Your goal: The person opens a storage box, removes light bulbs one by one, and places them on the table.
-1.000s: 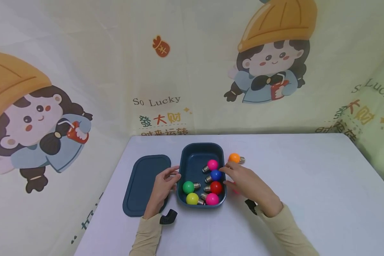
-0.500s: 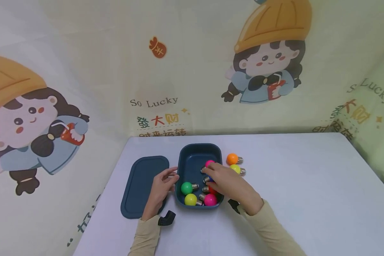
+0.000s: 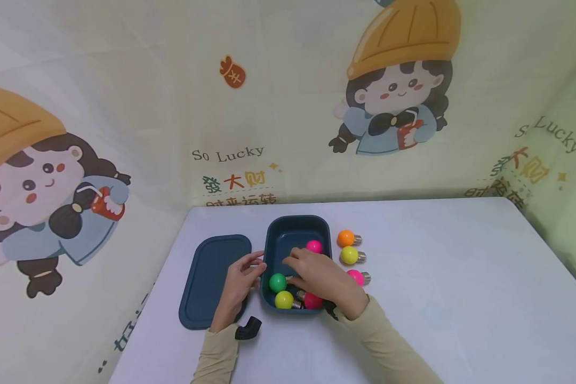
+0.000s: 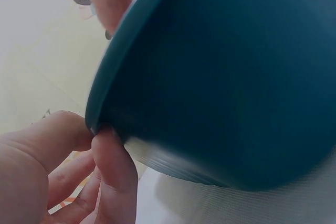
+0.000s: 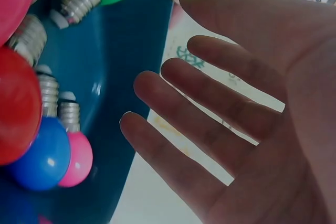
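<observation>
A dark blue container (image 3: 282, 240) holds several coloured light bulbs. With thumb and finger, my left hand (image 3: 239, 280) pinches the container's rim, as the left wrist view of the blue wall (image 4: 226, 87) shows. My right hand (image 3: 320, 273) is over the inside of the container, fingers extended and holding nothing. Left of its fingers lie a green bulb (image 3: 277, 282) and a yellow bulb (image 3: 284, 300); a pink bulb (image 3: 314, 246) sits just beyond. A red bulb (image 5: 16, 108) and a blue bulb (image 5: 39, 158) show in the right wrist view, hidden by the hand in the head view.
A dark blue lid (image 3: 213, 277) lies flat left of the container, partly under the left forearm. Right of the container, an orange bulb (image 3: 345, 238), another yellow bulb (image 3: 349, 255) and another pink bulb (image 3: 354, 277) stand in a column on the white table (image 3: 441, 277).
My right hand has moved left from the container's right edge to over its middle, uncovering the yellow and pink bulbs on the table. My left hand keeps its place at the rim.
</observation>
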`<state>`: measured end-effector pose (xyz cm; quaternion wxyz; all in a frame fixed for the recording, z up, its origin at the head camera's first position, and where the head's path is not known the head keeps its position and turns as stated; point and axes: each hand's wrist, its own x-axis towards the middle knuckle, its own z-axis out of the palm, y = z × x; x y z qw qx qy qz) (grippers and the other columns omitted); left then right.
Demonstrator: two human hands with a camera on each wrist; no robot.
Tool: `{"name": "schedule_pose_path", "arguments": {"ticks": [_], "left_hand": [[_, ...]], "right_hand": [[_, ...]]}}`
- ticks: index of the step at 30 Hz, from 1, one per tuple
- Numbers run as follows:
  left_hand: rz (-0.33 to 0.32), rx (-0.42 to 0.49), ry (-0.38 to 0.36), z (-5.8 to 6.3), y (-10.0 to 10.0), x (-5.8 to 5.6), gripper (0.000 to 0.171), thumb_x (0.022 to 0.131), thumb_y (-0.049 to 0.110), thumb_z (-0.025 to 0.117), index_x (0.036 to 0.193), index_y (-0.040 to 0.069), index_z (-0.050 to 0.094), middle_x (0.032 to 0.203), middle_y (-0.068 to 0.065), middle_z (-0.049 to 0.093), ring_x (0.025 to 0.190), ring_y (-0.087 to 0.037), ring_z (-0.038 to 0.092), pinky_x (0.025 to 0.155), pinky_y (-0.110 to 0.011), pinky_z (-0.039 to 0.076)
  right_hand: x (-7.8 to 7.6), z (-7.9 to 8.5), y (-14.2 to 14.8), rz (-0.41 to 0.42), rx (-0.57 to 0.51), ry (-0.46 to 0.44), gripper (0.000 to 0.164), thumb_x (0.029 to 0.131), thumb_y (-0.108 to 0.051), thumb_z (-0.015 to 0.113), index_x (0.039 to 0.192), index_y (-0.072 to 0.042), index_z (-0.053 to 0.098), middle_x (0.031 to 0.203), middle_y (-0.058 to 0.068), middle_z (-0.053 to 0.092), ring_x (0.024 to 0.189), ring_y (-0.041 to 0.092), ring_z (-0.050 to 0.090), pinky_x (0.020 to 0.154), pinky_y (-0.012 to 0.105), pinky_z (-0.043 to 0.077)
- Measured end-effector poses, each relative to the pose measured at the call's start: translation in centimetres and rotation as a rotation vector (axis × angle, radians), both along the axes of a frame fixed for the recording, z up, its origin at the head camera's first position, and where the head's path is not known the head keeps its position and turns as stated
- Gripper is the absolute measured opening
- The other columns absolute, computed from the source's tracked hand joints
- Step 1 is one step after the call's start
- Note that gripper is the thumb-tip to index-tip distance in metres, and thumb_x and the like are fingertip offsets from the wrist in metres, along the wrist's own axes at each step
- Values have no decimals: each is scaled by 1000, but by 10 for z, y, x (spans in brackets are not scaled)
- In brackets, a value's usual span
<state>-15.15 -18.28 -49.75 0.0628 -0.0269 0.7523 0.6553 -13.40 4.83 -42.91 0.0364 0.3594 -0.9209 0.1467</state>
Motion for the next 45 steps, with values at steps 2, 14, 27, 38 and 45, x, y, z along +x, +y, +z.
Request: {"name": "schedule_pose_path", "arguments": {"ticks": [2, 14, 27, 38, 45], "left_hand": [[-2, 4, -1, -1, 0, -2, 42, 94, 14, 70, 134, 7, 60, 110, -12, 62, 70, -12, 58, 60, -22, 52], [-11, 17, -23, 3, -2, -5, 43, 94, 15, 70, 135, 8, 60, 112, -13, 62, 68, -10, 57, 57, -21, 50], [-27, 26, 1, 13, -1, -1, 41, 94, 11, 69, 133, 4, 61, 109, -14, 62, 69, -10, 59, 57, -24, 52], [-25, 19, -13, 15, -2, 1, 41, 94, 11, 68, 134, 3, 60, 111, -15, 61, 72, -10, 60, 59, -25, 54], [-20, 8, 18, 12, 0, 2, 41, 94, 13, 69, 133, 3, 61, 112, -16, 61, 71, -10, 60, 58, -25, 53]], "right_hand": [[-2, 1, -4, 8, 5, -6, 40, 88, -29, 77, 121, -8, 68, 102, 4, 64, 90, 13, 62, 77, 23, 56], [-11, 2, -26, 21, 85, -71, 40, 89, -31, 75, 123, -11, 68, 104, 3, 65, 90, 13, 62, 79, 24, 56], [-18, -4, -41, -8, 165, -176, 38, 89, -32, 75, 122, -12, 70, 108, 5, 67, 94, 15, 63, 82, 27, 57], [-23, -9, -47, -7, 185, -232, 38, 89, -31, 75, 122, -13, 69, 109, 4, 68, 93, 14, 63, 82, 29, 57], [-28, -11, -47, -15, 193, -275, 37, 90, -30, 74, 124, -14, 68, 113, 4, 70, 95, 15, 64, 86, 33, 57]]}}
